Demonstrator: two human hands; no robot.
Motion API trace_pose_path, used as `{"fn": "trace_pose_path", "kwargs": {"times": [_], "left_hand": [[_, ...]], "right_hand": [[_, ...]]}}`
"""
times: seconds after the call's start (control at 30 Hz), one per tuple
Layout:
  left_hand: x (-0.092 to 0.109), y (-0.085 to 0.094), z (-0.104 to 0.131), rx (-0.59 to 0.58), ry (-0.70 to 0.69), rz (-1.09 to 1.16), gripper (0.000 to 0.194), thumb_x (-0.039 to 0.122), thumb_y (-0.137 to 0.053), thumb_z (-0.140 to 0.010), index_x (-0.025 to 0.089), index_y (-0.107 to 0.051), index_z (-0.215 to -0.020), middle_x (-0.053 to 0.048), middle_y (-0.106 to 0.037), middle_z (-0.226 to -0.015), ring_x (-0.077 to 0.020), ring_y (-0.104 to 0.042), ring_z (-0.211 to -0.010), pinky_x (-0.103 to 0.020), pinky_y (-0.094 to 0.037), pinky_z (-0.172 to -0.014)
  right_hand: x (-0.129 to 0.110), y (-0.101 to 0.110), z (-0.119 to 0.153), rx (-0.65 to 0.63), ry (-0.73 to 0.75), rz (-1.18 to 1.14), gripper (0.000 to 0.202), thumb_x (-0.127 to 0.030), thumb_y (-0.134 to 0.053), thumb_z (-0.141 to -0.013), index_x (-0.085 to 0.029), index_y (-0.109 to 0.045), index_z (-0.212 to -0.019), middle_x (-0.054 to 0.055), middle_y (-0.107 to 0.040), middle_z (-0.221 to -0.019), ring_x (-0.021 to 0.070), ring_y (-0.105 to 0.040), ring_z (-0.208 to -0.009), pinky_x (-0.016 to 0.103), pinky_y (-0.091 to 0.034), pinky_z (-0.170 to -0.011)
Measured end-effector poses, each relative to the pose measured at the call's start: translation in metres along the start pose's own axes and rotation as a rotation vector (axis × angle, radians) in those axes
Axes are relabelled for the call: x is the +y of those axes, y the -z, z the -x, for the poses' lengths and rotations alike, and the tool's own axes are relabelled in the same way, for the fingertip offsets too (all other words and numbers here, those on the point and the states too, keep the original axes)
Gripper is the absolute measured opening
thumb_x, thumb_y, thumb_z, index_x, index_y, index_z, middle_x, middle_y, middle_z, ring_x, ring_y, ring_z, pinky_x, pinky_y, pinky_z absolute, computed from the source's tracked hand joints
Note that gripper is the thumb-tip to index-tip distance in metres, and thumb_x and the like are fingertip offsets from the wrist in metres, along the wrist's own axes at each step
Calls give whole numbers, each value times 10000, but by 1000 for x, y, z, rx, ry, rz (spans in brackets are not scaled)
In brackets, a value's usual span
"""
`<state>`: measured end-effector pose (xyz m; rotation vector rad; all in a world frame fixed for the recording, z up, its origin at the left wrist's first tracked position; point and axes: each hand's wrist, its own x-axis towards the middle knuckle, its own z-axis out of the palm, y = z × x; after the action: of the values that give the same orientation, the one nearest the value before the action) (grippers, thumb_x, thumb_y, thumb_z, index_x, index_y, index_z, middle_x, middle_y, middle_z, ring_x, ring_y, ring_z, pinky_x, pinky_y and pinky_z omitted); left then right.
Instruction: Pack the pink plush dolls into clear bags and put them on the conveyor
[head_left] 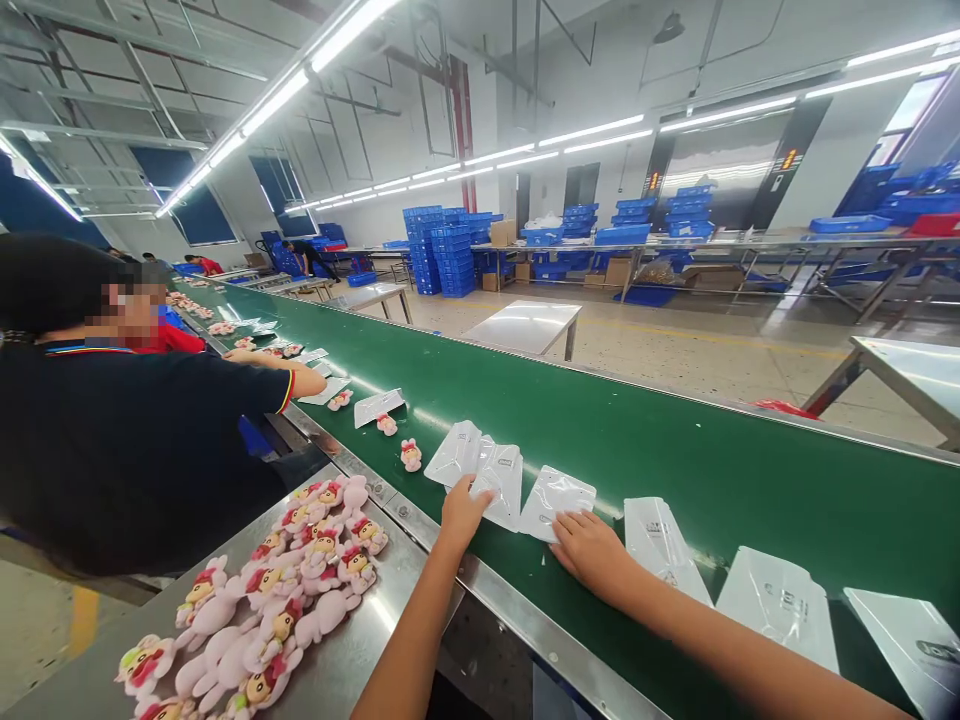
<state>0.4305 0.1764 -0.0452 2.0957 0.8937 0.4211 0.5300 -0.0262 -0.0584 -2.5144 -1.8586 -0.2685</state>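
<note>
The left hand's (460,516) thumb and forefinger are spread at the near edge of overlapping white glossy flat pouches (504,472); whether they pinch one cannot be told. The right hand (591,553) lays its fingers over the near corner of a separate white printed pouch (556,492), its thumb side unclear, so a firm grasp cannot be confirmed. All these pouches lie on the green belt (585,410) with metal edging. The step in hand looks like arranging pouches; the next move seems to call for secure hold on a single one. Further right lie more white pouches (780,600); left, pink plush dolls (322,545) crowd the steel table (397,590), near a dark-sleeved co-worker (150,420).
</note>
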Motion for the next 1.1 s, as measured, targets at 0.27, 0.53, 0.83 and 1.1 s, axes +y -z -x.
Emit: {"fn": "trace_pose_path", "kwargs": {"times": [0.27, 0.53, 0.83, 1.1], "left_hand": [[31, 32, 68, -141, -295, 169, 805, 332, -656, -705, 231, -260, -1398, -61, -250, -1477, -242, -200, -1349, -339, -157, -1091], [22, 56, 124, -663, -62, 846, 746, 467, -707, -651, 148, -468, -1281, -101, -644, -1087, -293, -570, -1012, -362, -434, -854], [-43, 53, 145, 112, 481, 1178, 518, 458, -717, -641, 173, -611, -1060, -103, -712, -868, -275, -652, -884, -380, -510, -780], [-37, 52, 137, 119, 317, 1111, 410, 409, -769, -575, 125, -646, -843, -52, -677, -696, -200, -633, -658, -305, -493, -644]], "right_hand": [[25, 102, 24, -168, 1, -393, 238, -188, -384, -854, -181, -591, -736, 24, -602, -695, 134, -534, -606, 233, -341, -559], [-30, 136, -36, -308, 511, -738, 164, -169, -460, -767, -148, -599, -681, -13, -551, -656, 81, -441, -585, 190, -314, -554], [-79, 99, -173, -455, 220, -638, 352, -485, -455, -842, -195, -655, -864, 8, -644, -736, 121, -585, -634, 205, -394, -582], [-80, 67, -223, -429, 35, -560, 277, -392, -535, -849, -129, -603, -794, 19, -624, -753, 130, -581, -692, 285, -453, -679]]}}
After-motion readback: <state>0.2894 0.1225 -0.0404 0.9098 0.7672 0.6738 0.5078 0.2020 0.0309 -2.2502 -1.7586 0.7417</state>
